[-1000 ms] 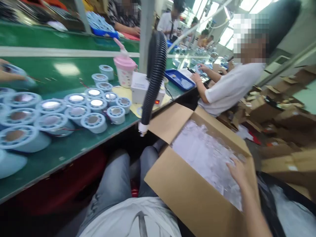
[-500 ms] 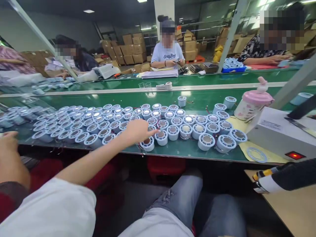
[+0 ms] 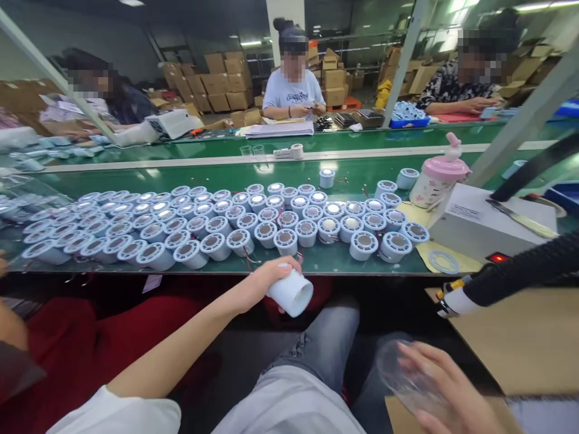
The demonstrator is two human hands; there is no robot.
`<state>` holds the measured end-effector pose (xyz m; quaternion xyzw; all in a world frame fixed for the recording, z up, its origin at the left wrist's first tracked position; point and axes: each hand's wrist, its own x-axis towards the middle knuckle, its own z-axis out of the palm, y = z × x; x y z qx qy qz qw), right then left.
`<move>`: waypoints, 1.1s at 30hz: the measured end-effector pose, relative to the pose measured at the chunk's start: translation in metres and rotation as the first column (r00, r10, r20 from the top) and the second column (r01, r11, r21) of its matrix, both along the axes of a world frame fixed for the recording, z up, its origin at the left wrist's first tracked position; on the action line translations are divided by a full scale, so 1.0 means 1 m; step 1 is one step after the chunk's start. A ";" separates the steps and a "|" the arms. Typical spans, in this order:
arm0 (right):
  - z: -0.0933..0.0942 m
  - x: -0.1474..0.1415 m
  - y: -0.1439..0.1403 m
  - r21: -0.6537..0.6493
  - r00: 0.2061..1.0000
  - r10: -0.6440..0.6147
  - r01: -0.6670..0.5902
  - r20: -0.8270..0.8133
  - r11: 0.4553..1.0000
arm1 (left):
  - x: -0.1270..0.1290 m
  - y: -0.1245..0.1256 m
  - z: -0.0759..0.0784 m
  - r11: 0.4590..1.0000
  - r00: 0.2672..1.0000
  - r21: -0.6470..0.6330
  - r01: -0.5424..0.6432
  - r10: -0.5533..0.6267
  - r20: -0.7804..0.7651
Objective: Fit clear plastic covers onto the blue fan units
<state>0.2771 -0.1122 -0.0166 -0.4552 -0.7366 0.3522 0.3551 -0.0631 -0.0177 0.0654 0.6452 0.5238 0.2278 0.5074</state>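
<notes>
Half a second before, our left hand (image 3: 265,282) had been stretched out over the front row of pale blue round plastic housings (image 3: 217,223) on the green conveyor table (image 3: 316,265), fingers pointing; now it was drawn back off the table's near edge with its fingers clamped around one pale blue cylindrical housing (image 3: 291,292). Our right hand (image 3: 446,389), out of sight in that earlier view, had come in at the lower right, curled around a crumpled clear plastic bag (image 3: 404,377).

The held housing lay tilted on its side just below the table edge and above our grey-trousered lap (image 3: 316,361), its plain smooth wall and flat closed end turned toward us. Its slotted face, like those on the table, pointed away and could not be seen.

The bag was blurred and nearly see-through, so we could not tell whether anything lay inside it, and our right hand was cut off by the lower edge. The black ribbed hose (image 3: 515,274) with its white tip crossed in front of the white box with a red light (image 3: 484,226). A pink-lidded cup (image 3: 436,175) stood beside that box.
</notes>
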 end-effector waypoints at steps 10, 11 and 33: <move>0.031 -0.049 0.021 0.175 0.916 -0.142 0.081 0.376 0.981 | 0.088 0.005 -0.009 0.769 0.777 0.111 0.629 -0.619 -0.113; 0.031 -0.045 0.019 0.071 0.938 -0.111 0.093 0.327 0.993 | 0.090 0.004 -0.010 0.788 0.799 0.139 0.600 -0.586 -0.134; 0.031 -0.029 0.018 -0.614 0.792 -0.476 0.167 -0.383 0.772 | 0.097 -0.006 -0.047 0.839 0.799 0.104 0.534 -0.541 0.261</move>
